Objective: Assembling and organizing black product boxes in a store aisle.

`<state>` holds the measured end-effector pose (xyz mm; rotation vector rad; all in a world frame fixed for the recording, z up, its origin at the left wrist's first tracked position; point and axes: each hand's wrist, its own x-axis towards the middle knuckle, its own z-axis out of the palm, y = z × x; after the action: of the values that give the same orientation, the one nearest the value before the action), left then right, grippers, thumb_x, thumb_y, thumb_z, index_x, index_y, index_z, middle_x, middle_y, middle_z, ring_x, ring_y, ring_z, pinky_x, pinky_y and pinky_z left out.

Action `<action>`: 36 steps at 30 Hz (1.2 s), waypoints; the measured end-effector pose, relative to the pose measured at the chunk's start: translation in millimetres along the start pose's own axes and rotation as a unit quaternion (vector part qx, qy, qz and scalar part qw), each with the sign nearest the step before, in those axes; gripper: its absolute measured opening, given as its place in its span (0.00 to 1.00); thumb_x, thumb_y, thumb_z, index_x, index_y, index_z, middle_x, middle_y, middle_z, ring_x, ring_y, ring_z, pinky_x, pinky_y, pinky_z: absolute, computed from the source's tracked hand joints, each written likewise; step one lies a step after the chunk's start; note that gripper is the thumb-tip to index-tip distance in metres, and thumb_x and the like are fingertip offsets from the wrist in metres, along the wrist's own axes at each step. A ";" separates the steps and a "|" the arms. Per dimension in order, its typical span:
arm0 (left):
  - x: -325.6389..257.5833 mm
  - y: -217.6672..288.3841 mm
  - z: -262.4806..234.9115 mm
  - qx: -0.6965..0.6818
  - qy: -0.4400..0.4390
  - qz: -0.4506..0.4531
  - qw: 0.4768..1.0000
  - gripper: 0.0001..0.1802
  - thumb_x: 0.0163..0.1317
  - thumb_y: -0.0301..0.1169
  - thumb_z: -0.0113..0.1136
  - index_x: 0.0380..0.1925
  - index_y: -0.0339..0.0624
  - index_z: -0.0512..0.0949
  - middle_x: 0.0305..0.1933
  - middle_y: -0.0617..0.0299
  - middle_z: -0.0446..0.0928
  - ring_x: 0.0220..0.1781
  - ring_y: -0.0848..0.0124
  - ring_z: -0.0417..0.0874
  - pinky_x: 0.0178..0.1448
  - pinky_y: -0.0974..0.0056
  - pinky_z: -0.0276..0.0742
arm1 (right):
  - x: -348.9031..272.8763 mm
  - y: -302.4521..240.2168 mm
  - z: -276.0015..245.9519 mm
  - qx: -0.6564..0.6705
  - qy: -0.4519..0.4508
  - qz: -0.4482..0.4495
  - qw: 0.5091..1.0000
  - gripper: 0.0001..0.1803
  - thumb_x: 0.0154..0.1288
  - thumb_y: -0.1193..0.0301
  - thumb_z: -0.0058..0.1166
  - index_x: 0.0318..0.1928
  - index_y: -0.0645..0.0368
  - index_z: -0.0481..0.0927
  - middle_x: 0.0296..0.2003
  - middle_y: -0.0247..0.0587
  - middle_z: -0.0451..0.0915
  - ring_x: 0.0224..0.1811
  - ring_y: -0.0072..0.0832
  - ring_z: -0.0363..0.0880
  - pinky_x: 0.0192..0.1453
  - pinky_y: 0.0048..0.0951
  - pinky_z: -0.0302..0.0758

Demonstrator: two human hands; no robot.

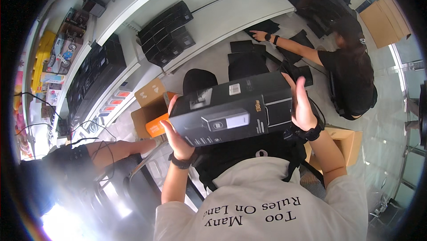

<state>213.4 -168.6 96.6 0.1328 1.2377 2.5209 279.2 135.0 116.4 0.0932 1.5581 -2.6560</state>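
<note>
A long black retail box (pixel 231 107) is held up level in front of my chest, with a grey device pictured on its side and a white label on another face. My left hand (pixel 178 141) grips its left end, thumb against the front. At the opposite end my right hand (pixel 304 107) is closed around the edge, partly hidden by the box. A dark band circles each wrist. Beyond the box, a dark rounded shape (pixel 200 81) shows on the floor side, and I cannot tell what it is.
An open cardboard carton (pixel 147 103) holding an orange box (pixel 158 125) stands left; another open carton (pixel 351 145) is at right. Black boxes (pixel 167 34) line the white shelves (pixel 235 16). A person (pixel 351 63) reaches toward flat black pieces (pixel 247 63) on the floor. Another person's bare limb (pixel 118 152) extends from the left.
</note>
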 end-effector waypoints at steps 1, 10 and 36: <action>-2.8 0.0 1.3 0.029 0.015 0.002 0.999 0.44 0.69 0.65 0.37 0.74 0.45 0.51 0.70 0.52 0.64 0.68 0.57 0.69 0.72 0.52 0.63 | 3.2 -1.7 -4.2 0.064 0.003 0.054 0.996 0.41 0.73 0.39 0.31 0.64 0.65 0.66 0.56 0.44 0.75 0.60 0.30 0.74 0.65 0.32 0.69; -56.8 -12.6 27.5 0.033 -0.005 0.004 0.999 0.60 0.54 0.70 0.55 0.76 0.50 0.41 0.69 0.43 0.62 0.65 0.47 0.72 0.67 0.44 0.72 | -22.1 -1.9 44.4 0.064 0.029 0.075 0.995 0.31 0.78 0.50 0.28 0.56 0.65 0.73 0.48 0.45 0.80 0.48 0.27 0.81 0.57 0.30 0.76; -97.8 -41.8 30.9 0.051 -0.022 0.188 0.981 0.46 0.56 0.63 0.46 0.54 0.25 0.61 0.49 0.32 0.69 0.51 0.53 0.76 0.58 0.53 0.73 | -78.5 6.7 68.1 -0.112 0.013 -0.083 0.990 0.29 0.73 0.51 0.30 0.45 0.68 0.73 0.40 0.54 0.77 0.42 0.36 0.78 0.50 0.35 0.73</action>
<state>322.9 -153.9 88.9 0.4879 1.4376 2.7466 356.5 74.0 150.2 -0.0143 1.9391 -2.5829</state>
